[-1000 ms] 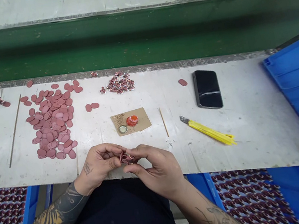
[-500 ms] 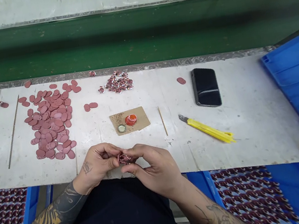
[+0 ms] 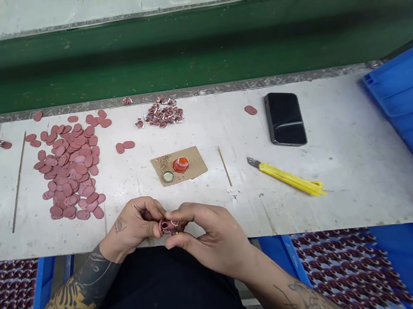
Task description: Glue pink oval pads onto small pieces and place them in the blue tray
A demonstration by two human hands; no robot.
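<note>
Left hand (image 3: 133,227) and right hand (image 3: 209,241) are curling nearly shut, both pinching a small pink piece (image 3: 169,227) just above the near edge of the white bench (image 3: 353,177), while oval pink blanks (image 3: 72,182) are lying heaped toward the upper left.

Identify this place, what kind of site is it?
Likely a factory handwork station: a long white workbench, a heap of pink oval pieces on it, and blue crates of small dark-red parts below it.

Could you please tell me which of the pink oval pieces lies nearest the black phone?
The lone piece just left of the phone; all others lie far left, around the big pile.
</note>
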